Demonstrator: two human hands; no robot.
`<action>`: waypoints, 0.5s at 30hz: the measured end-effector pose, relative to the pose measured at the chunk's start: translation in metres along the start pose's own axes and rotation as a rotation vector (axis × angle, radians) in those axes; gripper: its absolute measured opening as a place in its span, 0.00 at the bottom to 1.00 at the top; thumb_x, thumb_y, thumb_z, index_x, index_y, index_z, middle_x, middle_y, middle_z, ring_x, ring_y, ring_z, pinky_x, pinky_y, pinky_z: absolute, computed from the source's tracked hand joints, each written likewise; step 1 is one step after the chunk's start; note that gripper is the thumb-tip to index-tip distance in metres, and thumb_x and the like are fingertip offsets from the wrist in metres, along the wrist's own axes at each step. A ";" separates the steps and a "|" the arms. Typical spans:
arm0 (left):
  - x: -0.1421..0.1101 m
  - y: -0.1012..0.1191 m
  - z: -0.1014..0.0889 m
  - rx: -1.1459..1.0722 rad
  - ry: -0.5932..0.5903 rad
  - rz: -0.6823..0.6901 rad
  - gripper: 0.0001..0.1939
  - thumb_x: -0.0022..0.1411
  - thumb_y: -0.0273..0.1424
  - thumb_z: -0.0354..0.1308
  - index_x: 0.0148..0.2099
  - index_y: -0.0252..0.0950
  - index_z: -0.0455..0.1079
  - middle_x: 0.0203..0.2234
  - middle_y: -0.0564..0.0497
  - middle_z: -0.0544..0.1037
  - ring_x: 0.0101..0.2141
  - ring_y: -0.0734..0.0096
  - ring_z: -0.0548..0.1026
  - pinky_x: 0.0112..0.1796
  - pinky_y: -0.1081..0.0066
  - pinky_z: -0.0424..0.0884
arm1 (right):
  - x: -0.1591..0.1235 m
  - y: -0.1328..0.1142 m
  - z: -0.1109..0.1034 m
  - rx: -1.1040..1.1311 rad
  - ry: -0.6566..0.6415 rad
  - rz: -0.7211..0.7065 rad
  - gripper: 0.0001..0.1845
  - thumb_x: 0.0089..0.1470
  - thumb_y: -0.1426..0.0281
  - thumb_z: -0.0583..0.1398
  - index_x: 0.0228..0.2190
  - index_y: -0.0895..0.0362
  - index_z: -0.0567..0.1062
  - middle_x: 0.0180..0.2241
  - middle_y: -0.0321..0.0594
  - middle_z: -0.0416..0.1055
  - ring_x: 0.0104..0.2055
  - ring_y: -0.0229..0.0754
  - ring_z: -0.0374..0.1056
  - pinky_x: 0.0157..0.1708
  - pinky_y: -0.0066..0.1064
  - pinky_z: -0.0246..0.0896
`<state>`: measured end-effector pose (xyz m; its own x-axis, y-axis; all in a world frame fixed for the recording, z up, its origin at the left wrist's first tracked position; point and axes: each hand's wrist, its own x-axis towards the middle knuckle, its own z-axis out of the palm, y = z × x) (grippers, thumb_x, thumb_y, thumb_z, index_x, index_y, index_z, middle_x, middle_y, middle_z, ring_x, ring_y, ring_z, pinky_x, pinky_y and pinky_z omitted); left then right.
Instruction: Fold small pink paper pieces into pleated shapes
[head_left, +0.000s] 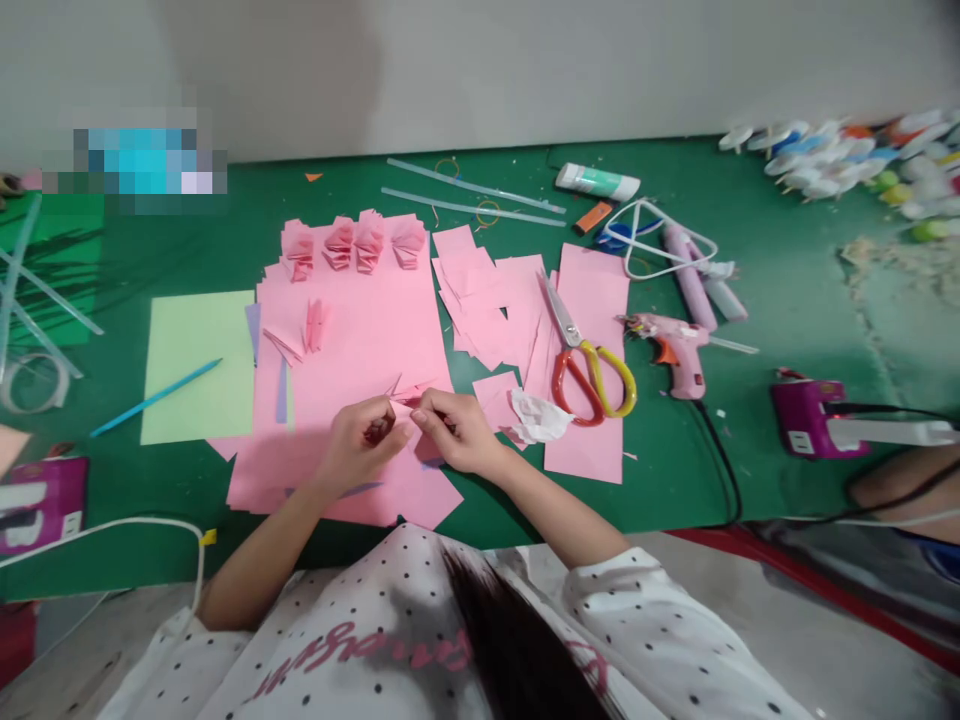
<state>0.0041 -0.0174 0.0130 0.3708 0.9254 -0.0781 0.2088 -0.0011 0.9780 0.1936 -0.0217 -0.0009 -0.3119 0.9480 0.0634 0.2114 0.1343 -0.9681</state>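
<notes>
My left hand (369, 440) and my right hand (457, 428) meet over a stack of pink paper sheets (360, 340). Between them they pinch a small piece of pink paper (403, 408), its lower part partly covered by my fingers. Just beyond my fingertips lies more folded pink paper (414, 390). Farther up the stack sits a pleated pink paper piece (315, 325). Along the top edge stand several fan-folded pink paper pieces (369, 240). To the right of my right hand rests a crumpled white tissue (538, 416).
Scissors (592, 380) lie on pink sheets at right, near a pink glue gun (675, 350) with a cord. A glue stick (598, 182) and clear sticks (472, 207) are at the back. Left are a blue pencil (157, 397) on green paper (172, 340) and a tape roll (34, 383).
</notes>
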 end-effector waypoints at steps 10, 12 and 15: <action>-0.001 -0.002 -0.001 -0.071 -0.046 -0.003 0.21 0.65 0.45 0.61 0.27 0.35 0.68 0.19 0.53 0.70 0.19 0.77 0.65 0.21 0.74 0.61 | -0.005 0.001 0.002 0.123 -0.047 0.056 0.23 0.64 0.51 0.55 0.25 0.54 0.65 0.20 0.30 0.59 0.22 0.34 0.53 0.24 0.28 0.49; 0.000 -0.001 0.000 -0.047 -0.034 -0.001 0.20 0.66 0.44 0.61 0.28 0.35 0.67 0.19 0.54 0.70 0.19 0.78 0.64 0.21 0.75 0.59 | -0.005 0.002 0.002 0.105 -0.004 0.025 0.23 0.65 0.53 0.55 0.24 0.54 0.64 0.20 0.30 0.58 0.22 0.34 0.53 0.24 0.29 0.49; 0.002 0.000 0.001 0.017 -0.030 0.018 0.19 0.65 0.42 0.62 0.27 0.35 0.66 0.20 0.55 0.68 0.19 0.80 0.59 0.21 0.75 0.55 | -0.005 0.004 0.002 0.078 0.056 -0.022 0.22 0.66 0.55 0.55 0.24 0.54 0.63 0.20 0.30 0.57 0.22 0.34 0.53 0.24 0.29 0.48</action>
<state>0.0056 -0.0159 0.0130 0.4016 0.9134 -0.0669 0.2176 -0.0242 0.9757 0.1941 -0.0266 -0.0057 -0.2626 0.9601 0.0964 0.1312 0.1345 -0.9822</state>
